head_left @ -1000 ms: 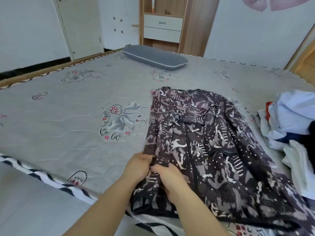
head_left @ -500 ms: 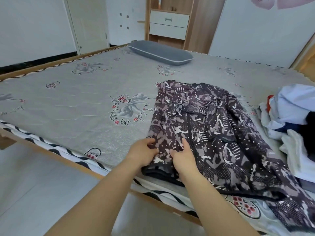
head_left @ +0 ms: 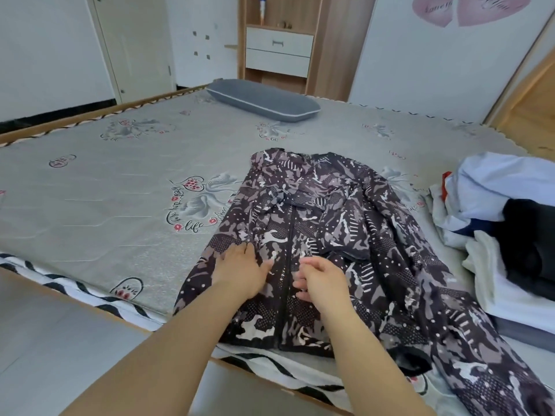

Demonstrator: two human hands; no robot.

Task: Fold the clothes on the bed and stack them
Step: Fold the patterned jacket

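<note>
The left hand (head_left: pixel 240 270) lies flat and open, palm down, on the left front panel of the dark camouflage-print zip jacket (head_left: pixel 324 244), fingers spread toward the collar. Just right of it, across the black zip line, the right hand (head_left: pixel 322 280) hovers loosely curled over the other panel, gripping nothing that can be seen. The jacket is spread front-up on the grey printed bed (head_left: pixel 105 211), close to the near edge, its hem reaching that edge at the person's side.

This looks like the smoothing step before the first fold. To do it well, both palms should sweep outward from the zip toward the side seams, pressing out the bunched cloth below the collar, so the panels lie even before a sleeve is turned in. The right sleeve trails loose toward the lower right and needs straightening first.

The jacket's long axis runs from the near edge away toward the grey pillow (head_left: pixel 264 100), collar pointing to the far side and leaning slightly left. Further right, a heap of white, pale blue and black clothes (head_left: pixel 504 223) waits unfolded.
</note>
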